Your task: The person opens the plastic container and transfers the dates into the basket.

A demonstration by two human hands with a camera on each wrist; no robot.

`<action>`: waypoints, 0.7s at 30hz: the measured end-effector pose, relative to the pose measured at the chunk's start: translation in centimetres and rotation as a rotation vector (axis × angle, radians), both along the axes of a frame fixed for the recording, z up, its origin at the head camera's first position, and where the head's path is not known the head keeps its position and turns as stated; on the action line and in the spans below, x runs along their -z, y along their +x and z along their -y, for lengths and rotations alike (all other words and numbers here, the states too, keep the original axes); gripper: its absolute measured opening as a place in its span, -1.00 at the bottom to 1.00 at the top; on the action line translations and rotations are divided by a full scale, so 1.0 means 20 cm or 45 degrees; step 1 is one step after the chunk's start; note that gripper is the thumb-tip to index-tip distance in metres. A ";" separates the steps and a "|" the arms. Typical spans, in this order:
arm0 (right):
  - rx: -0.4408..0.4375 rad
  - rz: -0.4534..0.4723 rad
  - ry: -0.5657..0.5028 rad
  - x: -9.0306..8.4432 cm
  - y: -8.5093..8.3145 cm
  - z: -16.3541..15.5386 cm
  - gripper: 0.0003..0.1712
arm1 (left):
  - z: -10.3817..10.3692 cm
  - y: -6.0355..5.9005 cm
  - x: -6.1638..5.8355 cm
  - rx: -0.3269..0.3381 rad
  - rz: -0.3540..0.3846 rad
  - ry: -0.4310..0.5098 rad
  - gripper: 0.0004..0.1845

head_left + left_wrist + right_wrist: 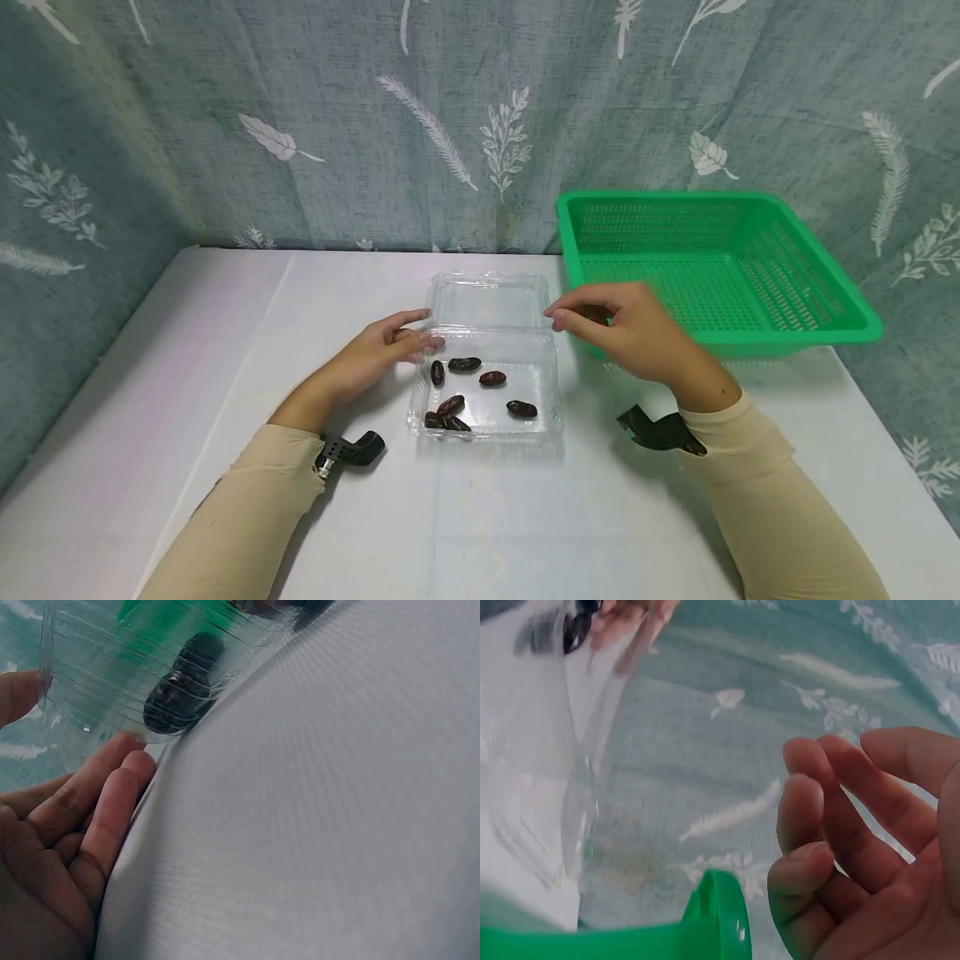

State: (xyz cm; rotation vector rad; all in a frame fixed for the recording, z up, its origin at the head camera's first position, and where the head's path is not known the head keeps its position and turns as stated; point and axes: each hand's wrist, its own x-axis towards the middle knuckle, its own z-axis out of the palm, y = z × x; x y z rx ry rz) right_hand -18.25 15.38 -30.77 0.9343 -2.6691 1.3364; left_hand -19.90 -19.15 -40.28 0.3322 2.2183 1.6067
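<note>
A clear plastic clamshell box (557, 392) lies on the table, its lid (491, 302) folded back away from me. Several dark brown dates (492, 378) are spread in its base, with a cluster at the near left corner. My left hand (375, 354) touches the box's left side near the hinge, fingers reaching out along the wall; the left wrist view shows fingertips (129, 742) right at the plastic. To the right of the lid is my right hand (626, 329), fingers curled round a date (595, 313) that shows dark between thumb and forefinger. The right wrist view hides that date.
A green plastic basket (825, 337) stands at the back right, close behind my right hand. White cloth (480, 517) covers the table. A patterned grey-green curtain (337, 125) hangs along the back edge. Black camera mounts (352, 450) stick out from both wrists.
</note>
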 end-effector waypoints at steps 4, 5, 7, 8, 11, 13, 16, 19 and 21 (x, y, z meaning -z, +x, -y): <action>-0.085 0.111 -0.026 0.01 0.03 0.04 -0.86 | 0.01 0.00 0.01 -0.011 -0.005 0.005 -0.36; -0.109 0.115 -0.016 0.02 0.03 0.05 -0.86 | 0.01 0.00 0.01 -0.007 -0.007 0.004 -0.36; -0.157 0.119 0.014 0.03 0.04 0.07 -0.86 | 0.01 0.00 0.02 0.002 -0.004 0.004 -0.36; -0.177 0.120 0.035 0.04 0.05 0.08 -0.86 | 0.01 0.01 0.02 0.006 -0.002 0.005 -0.36; -0.232 0.123 0.089 0.06 0.05 0.11 -0.84 | 0.01 0.01 0.02 0.012 -0.001 0.006 -0.36; -0.259 0.125 0.122 0.08 0.05 0.12 -0.83 | 0.01 0.01 0.02 0.005 0.001 0.013 -0.36; -0.300 0.121 0.175 0.11 0.05 0.15 -0.81 | 0.01 0.01 0.01 -0.006 -0.008 0.012 -0.36; -0.346 0.151 0.271 0.13 0.05 0.16 -0.77 | 0.01 0.01 0.01 -0.001 -0.003 0.014 -0.36; -0.376 0.181 0.348 0.14 0.04 0.17 -0.75 | 0.01 0.01 0.01 0.001 -0.001 0.008 -0.36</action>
